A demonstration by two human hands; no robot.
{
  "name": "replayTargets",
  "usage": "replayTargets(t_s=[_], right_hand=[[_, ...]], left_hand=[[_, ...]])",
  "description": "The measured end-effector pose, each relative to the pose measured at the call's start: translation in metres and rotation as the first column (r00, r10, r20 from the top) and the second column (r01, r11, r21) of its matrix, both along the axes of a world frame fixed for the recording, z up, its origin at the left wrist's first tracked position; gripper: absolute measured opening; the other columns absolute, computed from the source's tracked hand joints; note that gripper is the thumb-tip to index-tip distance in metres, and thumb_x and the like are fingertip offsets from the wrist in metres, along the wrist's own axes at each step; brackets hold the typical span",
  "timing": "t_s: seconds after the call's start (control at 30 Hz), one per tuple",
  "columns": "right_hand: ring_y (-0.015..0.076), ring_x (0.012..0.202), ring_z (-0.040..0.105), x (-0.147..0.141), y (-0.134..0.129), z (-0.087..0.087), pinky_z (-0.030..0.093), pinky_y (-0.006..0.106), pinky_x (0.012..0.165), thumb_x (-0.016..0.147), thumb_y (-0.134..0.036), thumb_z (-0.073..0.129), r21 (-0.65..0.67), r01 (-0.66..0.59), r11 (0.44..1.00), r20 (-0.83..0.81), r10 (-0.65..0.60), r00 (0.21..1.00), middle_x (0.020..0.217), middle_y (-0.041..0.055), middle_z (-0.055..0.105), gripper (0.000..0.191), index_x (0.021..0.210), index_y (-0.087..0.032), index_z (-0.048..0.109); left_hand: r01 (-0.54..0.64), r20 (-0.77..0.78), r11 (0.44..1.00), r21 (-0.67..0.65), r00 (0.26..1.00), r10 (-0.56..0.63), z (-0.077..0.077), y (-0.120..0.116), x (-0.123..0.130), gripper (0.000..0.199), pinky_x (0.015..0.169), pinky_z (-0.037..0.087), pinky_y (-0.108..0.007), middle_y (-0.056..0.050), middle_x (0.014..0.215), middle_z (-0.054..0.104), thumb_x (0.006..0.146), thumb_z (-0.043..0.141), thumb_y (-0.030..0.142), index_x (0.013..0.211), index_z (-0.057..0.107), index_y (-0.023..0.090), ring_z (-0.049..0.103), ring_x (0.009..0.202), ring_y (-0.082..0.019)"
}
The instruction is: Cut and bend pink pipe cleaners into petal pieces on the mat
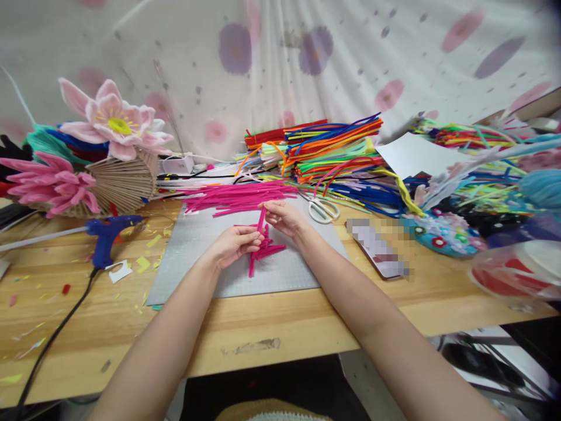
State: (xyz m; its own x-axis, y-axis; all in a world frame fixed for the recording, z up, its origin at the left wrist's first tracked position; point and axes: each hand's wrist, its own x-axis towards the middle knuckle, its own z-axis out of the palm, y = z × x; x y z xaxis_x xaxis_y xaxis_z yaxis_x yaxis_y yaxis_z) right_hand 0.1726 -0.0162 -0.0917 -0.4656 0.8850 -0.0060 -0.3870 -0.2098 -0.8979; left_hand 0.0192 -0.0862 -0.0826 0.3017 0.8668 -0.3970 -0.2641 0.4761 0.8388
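Between my two hands is a bright pink pipe cleaner [261, 220], held upright over the grey cutting mat [175, 263]. My left hand [239, 242] pinches its lower part, and my right hand [280, 216] has fingers closed at its upper end. Short folded pink pipe cleaner pieces [269, 251] lie on the mat just below and behind my fingers. Farther back, a pile of long straight pink pipe cleaners [241, 196] spreads across the mat's far edge. White-handled scissors [323, 210] rest to the right of that pile.
A blue glue gun [107, 240] with its cord stands at left, near fuzzy pink flowers [116, 120]. Bundles of coloured pipe cleaners [333, 149] are stacked at the back. A phone [377, 248], a flowered blue piece [447, 234] and a plastic tub [517, 269] sit at right.
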Motion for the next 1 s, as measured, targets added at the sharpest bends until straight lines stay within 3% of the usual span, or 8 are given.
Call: replayTargets(t_s=[0.23,0.4,0.5,0.6,0.67,0.83,0.93,1.0], right_hand=[[0.0029,0.041,0.021,-0.008,-0.001,0.003,0.015,0.021,0.04,0.053,-0.025,0.063,-0.006,0.188,0.982,-0.016,-0.188,0.982,0.044,-0.0071,0.036,0.012,0.056,-0.015,0.059],[0.004,0.045,0.033,-0.007,0.0,-0.002,0.024,0.02,0.044,0.055,-0.035,0.067,0.14,0.144,0.98,0.198,-0.17,0.965,0.05,-0.0059,0.043,0.023,0.06,-0.015,0.057],[0.0051,0.047,0.037,-0.007,0.002,-0.01,0.027,0.021,0.046,0.056,-0.036,0.066,0.284,0.103,0.953,0.402,-0.216,0.89,0.051,-0.0047,0.048,0.023,0.059,-0.014,0.059],[0.0068,0.05,0.041,-0.009,0.003,-0.018,0.03,0.021,0.05,0.057,-0.032,0.065,0.37,-0.004,0.929,0.522,-0.205,0.828,0.053,-0.0029,0.053,0.019,0.061,-0.014,0.062],[0.0077,0.053,0.043,-0.009,0.004,-0.022,0.031,0.022,0.052,0.06,-0.034,0.064,0.421,-0.059,0.905,0.556,-0.206,0.806,0.056,-0.002,0.054,0.02,0.062,-0.014,0.063],[0.0096,0.058,0.044,-0.005,0.009,-0.027,0.033,0.023,0.057,0.071,-0.044,0.054,0.538,0.099,0.837,0.527,-0.426,0.736,0.06,-0.0015,0.053,0.03,0.067,-0.015,0.061],[0.0114,0.064,0.046,-0.001,0.01,-0.028,0.036,0.024,0.063,0.076,-0.035,0.052,0.658,0.173,0.733,0.533,-0.615,0.581,0.071,0.0006,0.055,0.021,0.08,-0.016,0.062],[0.0134,0.071,0.049,0.002,0.007,-0.026,0.036,0.026,0.067,0.077,-0.028,0.051,0.749,0.078,0.658,0.554,-0.686,0.471,0.078,0.0024,0.056,0.019,0.089,-0.018,0.062]], left_hand=[[-0.135,-0.022,0.99,0.037,0.99,0.136,0.002,0.003,-0.006,0.016,0.052,0.049,-0.015,-0.005,0.07,0.066,0.065,0.065,0.007,0.082,0.064,0.01,0.058,0.053,-0.006],[-0.315,-0.185,0.911,0.265,0.911,0.369,-0.003,0.013,-0.02,0.028,0.048,0.043,-0.017,-0.004,0.068,0.064,0.063,0.068,0.021,0.088,0.063,0.011,0.054,0.051,-0.006],[-0.272,-0.478,0.823,0.499,0.705,0.524,-0.014,0.022,-0.031,0.031,0.057,0.045,-0.023,-0.005,0.078,0.064,0.071,0.059,0.03,0.097,0.062,0.015,0.056,0.061,-0.011],[-0.007,-0.735,0.771,0.637,0.299,0.609,-0.024,0.031,-0.041,0.029,0.079,0.043,-0.031,-0.009,0.102,0.06,0.075,0.053,0.03,0.101,0.061,0.019,0.057,0.088,-0.019],[0.122,-0.8,0.791,0.599,0.11,0.589,-0.028,0.035,-0.044,0.028,0.085,0.04,-0.034,-0.011,0.109,0.056,0.076,0.052,0.029,0.1,0.061,0.02,0.052,0.1,-0.023],[0.218,-0.869,0.847,0.485,0.01,0.494,-0.03,0.039,-0.045,0.016,0.08,0.04,-0.034,-0.01,0.094,0.057,0.079,0.046,0.026,0.084,0.06,0.019,0.052,0.095,-0.023],[0.224,-0.868,0.848,0.481,-0.014,0.496,-0.029,0.037,-0.043,0.016,0.078,0.039,-0.033,-0.011,0.094,0.056,0.081,0.043,0.025,0.084,0.058,0.018,0.052,0.094,-0.023],[0.225,-0.837,0.82,0.527,-0.03,0.546,-0.025,0.034,-0.04,0.017,0.079,0.038,-0.033,-0.012,0.096,0.056,0.083,0.041,0.024,0.087,0.056,0.017,0.051,0.095,-0.023]])
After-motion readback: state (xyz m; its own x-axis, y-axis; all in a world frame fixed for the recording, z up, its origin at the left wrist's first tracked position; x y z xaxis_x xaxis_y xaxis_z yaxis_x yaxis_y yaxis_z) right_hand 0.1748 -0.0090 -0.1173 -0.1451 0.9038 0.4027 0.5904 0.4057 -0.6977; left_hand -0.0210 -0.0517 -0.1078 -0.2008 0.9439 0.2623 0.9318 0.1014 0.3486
